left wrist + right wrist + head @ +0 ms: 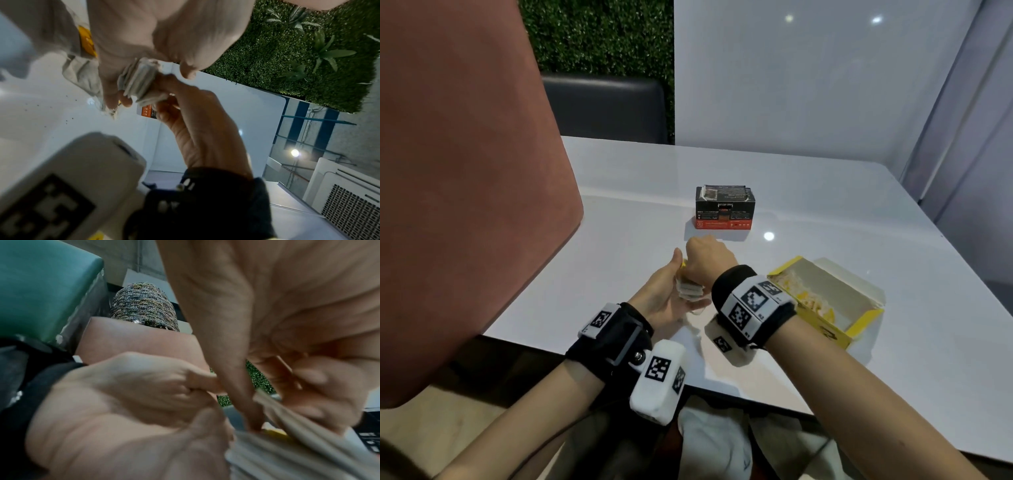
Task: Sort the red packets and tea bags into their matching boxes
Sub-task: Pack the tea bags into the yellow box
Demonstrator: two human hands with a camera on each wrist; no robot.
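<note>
A stack of pale tea bags with yellow tags is held between both hands just above the white table. My left hand cups the stack from below, fingers curled round it. My right hand grips it from above with thumb and fingers. More bags hang loose under the right hand. The open yellow box lies to the right with tea bags inside. The black and red box stands beyond the hands, dark packets upright in it.
A large pink panel rises at the left and overhangs the table's left side. A dark chair back stands behind the table's far edge. White wall panels close the back and right. The table's near edge runs just under my wrists.
</note>
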